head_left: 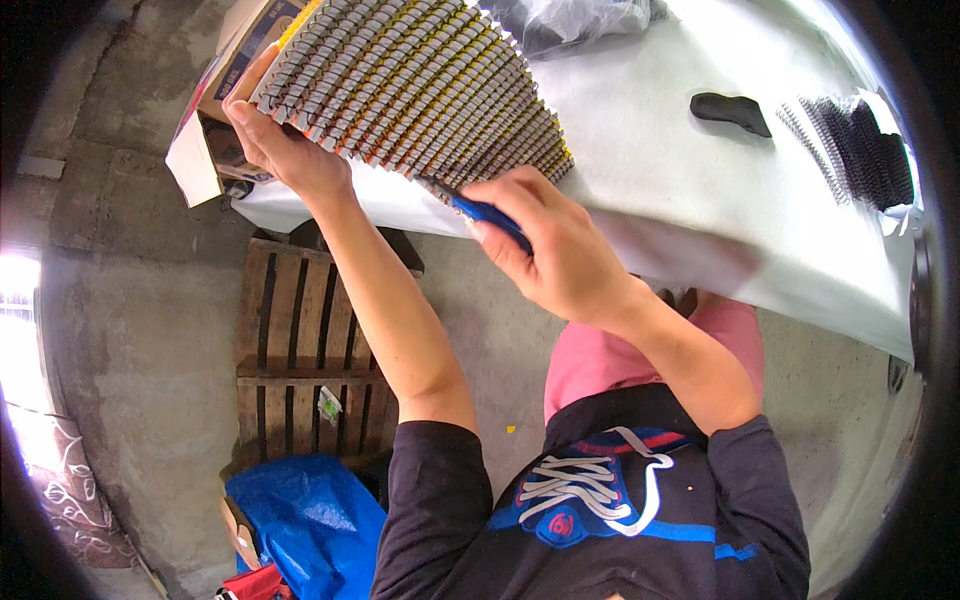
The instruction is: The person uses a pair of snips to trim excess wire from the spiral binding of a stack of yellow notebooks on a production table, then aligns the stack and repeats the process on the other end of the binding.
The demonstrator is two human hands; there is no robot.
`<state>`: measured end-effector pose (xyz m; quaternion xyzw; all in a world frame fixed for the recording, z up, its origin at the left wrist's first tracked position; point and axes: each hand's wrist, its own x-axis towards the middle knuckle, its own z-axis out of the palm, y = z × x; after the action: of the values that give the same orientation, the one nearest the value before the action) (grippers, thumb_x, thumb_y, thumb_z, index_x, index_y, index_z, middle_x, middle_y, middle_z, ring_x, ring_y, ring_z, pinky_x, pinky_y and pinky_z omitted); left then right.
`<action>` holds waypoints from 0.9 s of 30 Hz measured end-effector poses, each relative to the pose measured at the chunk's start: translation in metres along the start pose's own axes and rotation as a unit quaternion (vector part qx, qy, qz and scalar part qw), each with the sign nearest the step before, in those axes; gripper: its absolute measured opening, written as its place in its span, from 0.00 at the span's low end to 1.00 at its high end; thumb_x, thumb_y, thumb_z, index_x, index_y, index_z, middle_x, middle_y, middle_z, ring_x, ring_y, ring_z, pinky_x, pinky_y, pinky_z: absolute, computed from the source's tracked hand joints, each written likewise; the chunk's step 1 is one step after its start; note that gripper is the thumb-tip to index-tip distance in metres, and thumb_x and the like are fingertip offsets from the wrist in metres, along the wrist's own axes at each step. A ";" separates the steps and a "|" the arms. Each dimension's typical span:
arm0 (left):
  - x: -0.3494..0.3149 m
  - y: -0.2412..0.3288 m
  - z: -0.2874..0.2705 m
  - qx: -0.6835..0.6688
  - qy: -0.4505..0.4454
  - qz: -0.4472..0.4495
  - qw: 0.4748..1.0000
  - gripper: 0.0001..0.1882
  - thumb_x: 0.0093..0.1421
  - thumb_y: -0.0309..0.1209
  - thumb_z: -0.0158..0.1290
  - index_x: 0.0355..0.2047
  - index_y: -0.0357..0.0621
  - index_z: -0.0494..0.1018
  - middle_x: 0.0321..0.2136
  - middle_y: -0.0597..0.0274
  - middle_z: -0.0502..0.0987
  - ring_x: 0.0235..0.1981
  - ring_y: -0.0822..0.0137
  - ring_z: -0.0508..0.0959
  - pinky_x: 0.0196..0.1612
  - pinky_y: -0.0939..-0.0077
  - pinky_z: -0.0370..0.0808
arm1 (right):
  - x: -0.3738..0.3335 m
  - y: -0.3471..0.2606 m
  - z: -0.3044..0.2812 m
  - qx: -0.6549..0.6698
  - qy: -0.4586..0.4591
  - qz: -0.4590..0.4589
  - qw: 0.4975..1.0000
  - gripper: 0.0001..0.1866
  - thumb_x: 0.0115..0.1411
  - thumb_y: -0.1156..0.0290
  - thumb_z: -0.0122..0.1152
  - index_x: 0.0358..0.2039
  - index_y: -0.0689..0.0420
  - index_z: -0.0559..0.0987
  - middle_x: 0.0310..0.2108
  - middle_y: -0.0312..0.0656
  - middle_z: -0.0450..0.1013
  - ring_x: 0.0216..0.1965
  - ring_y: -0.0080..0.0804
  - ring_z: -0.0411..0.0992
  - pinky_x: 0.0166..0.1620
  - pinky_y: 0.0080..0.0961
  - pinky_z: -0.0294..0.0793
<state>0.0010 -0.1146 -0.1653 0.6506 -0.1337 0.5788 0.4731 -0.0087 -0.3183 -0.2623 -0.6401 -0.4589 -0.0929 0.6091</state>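
My left hand grips the left edge of a wide panel made of rows of grey coil-like loops, with yellow and orange showing between them. The panel is tilted up over the table edge, and some left fingers are hidden behind it. In my right hand is a pair of blue-handled pliers, fingers wrapped round the handles. The metal head of the pliers meets the panel's lower edge. Its jaws are too small to make out.
A white-covered table holds a black flat piece, black and grey coiled strips and a clear plastic bag. An open cardboard box stands left. Below are a wooden pallet and a blue bag.
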 end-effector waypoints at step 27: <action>0.002 -0.004 -0.002 0.011 -0.004 0.000 1.000 0.31 0.65 0.54 0.33 0.45 0.34 0.67 0.39 0.47 0.75 0.38 0.60 0.79 0.41 0.65 0.81 | -0.002 0.001 -0.012 0.296 -0.101 0.271 0.911 0.17 0.64 0.62 0.51 0.46 0.62 0.73 0.29 0.43 0.75 0.29 0.29 0.74 0.35 0.26 0.73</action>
<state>0.0034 -0.1098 -0.1654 0.6581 -0.1293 0.5771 0.4659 -0.0041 -0.3298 -0.2610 -0.5364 -0.3337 0.2803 0.7227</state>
